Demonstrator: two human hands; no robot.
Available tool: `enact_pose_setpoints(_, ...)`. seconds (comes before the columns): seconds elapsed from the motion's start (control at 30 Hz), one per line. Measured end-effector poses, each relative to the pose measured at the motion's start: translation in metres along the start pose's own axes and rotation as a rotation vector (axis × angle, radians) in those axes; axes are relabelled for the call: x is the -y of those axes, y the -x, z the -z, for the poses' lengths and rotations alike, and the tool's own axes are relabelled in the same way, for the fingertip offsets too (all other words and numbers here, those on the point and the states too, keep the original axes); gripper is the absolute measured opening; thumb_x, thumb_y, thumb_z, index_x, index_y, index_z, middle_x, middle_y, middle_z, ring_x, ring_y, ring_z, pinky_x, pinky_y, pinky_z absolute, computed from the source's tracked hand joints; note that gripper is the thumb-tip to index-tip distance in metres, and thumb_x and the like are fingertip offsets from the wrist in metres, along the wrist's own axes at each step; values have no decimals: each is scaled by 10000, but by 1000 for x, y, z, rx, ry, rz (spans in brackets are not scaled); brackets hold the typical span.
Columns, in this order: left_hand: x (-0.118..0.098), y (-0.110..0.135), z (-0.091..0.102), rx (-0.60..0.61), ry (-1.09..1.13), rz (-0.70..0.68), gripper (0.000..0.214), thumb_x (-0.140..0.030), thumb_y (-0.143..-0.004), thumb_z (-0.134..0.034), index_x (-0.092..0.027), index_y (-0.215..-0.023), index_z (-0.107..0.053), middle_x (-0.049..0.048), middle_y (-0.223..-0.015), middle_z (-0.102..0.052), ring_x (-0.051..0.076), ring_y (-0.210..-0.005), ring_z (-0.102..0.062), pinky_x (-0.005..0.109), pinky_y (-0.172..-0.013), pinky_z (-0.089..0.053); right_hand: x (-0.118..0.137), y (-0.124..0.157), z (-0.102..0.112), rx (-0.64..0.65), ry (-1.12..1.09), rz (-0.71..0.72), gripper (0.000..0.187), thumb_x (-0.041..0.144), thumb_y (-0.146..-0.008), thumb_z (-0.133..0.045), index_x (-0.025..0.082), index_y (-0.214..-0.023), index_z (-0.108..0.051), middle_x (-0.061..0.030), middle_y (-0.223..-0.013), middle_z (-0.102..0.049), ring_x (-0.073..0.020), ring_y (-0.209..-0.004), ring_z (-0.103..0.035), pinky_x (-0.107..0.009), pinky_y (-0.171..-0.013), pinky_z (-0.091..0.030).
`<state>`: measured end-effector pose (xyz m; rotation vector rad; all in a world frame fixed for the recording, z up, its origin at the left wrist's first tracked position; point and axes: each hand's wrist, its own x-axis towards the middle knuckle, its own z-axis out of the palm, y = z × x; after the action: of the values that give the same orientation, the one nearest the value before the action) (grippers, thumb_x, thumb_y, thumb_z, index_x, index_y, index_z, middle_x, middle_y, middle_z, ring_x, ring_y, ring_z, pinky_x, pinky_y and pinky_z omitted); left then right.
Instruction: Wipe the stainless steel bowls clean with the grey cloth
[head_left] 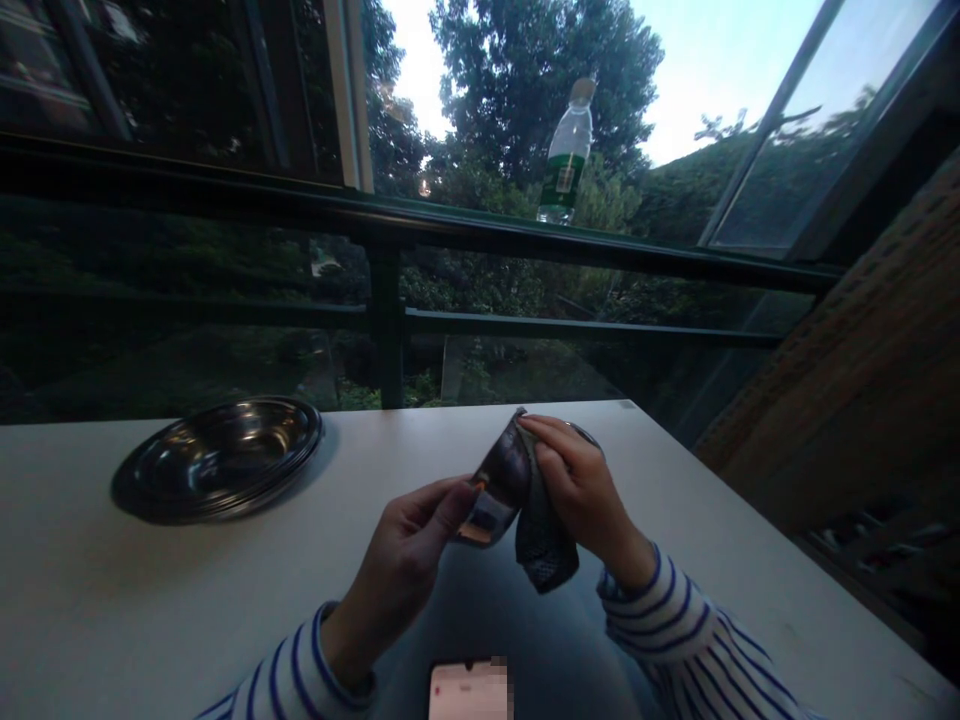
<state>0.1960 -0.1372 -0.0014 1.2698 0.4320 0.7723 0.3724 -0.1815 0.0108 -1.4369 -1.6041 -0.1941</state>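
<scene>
Above the white table (360, 590), my left hand (409, 550) pinches the near-left edge of a shiny metal bowl (491, 495) between thumb and fingers. The bowl is tilted up, and its polished surface reflects light. My right hand (577, 480) is closed on a dark grey cloth (547, 545), pressed against the bowl's upper right side. The cloth's lower end hangs below that hand. A curved metal rim (583, 433) shows just behind my right hand; I cannot tell whether it belongs to the same bowl.
Several nested metal bowls (217, 460) stand on the table's left side. A phone (471, 690) with a lit screen is at the bottom edge of view. Behind the table runs a dark railing (465, 222), with a clear plastic bottle (566, 160) on it. A brown wall (862, 380) rises at right.
</scene>
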Motion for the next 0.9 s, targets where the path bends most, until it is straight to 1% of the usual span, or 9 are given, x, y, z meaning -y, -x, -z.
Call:
enact_pose_setpoints(0.17,2,-2,1,-54,45,-18,264,-299,-800,-504,-199,-1007,-634,37,-950,-675,160,-886,-581,287,-819,-411,26,13,-3,64,118,325,347,164,-790,-430,148,-1123,-525,-100,-1149,-527,-231,-1069,-439,-425,-894,-386)
enact_pose_setpoints(0.27,4,-2,2,-84,68,-44,243,-284,-801,-507,-208,-992,-638,24,-995,-660,150,-933,-562,282,-867,-384,32,17,-8,110,170,439,399,192,-784,-459,151,-1180,-480,-100,-1199,-498,-256,-1112,-398,-447,-900,-371)
enact_pose_setpoints(0.33,4,-2,2,-86,78,-28,241,-288,-796,-513,-199,-982,-640,28,-957,-670,150,-902,-571,281,-844,-396,29,15,-9,88,160,397,381,174,-795,-438,153,-1173,-484,-101,-1198,-497,-246,-1108,-405,-441,-902,-373)
enact_pose_setpoints(0.43,5,-2,0,-72,90,10,246,-300,-796,-510,-175,-961,-643,40,-891,-682,152,-828,-590,278,-780,-422,22,9,-8,16,115,223,344,127,-817,-373,161,-1131,-510,-100,-1149,-524,-213,-1067,-446,-422,-902,-386)
enact_pose_setpoints(0.5,5,-1,0,-76,101,17,244,-299,-794,-512,-161,-947,-643,47,-889,-680,153,-817,-592,275,-769,-425,19,7,-8,0,105,191,348,118,-819,-360,166,-1130,-508,-95,-1142,-529,-208,-1060,-453,-424,-900,-390)
enact_pose_setpoints(0.6,2,-1,-2,-99,142,15,252,-289,-790,-518,-162,-976,-631,47,-897,-677,152,-822,-593,266,-761,-428,22,12,-10,34,123,318,368,147,-800,-411,155,-1160,-484,-100,-1191,-501,-231,-1095,-424,-445,-907,-378)
enact_pose_setpoints(0.7,0,-3,-2,-124,210,7,259,-265,-791,-513,-174,-1011,-617,37,-909,-673,155,-844,-592,253,-757,-432,27,19,-14,69,179,435,416,161,-788,-451,143,-1204,-450,-100,-1233,-477,-247,-1130,-394,-434,-905,-377)
enact_pose_setpoints(0.83,2,-6,-2,-125,300,-13,252,-223,-794,-497,-176,-1006,-625,18,-879,-677,155,-847,-591,230,-739,-435,31,25,-18,110,262,502,445,169,-787,-464,133,-1229,-431,-92,-1260,-460,-257,-1147,-380,-417,-902,-375)
enact_pose_setpoints(0.9,3,-6,-1,-129,318,-15,255,-243,-803,-486,-176,-1005,-627,17,-876,-678,154,-848,-590,231,-730,-439,32,27,-20,122,275,535,433,171,-784,-472,126,-1214,-446,-92,-1258,-465,-258,-1144,-385,-416,-899,-376)
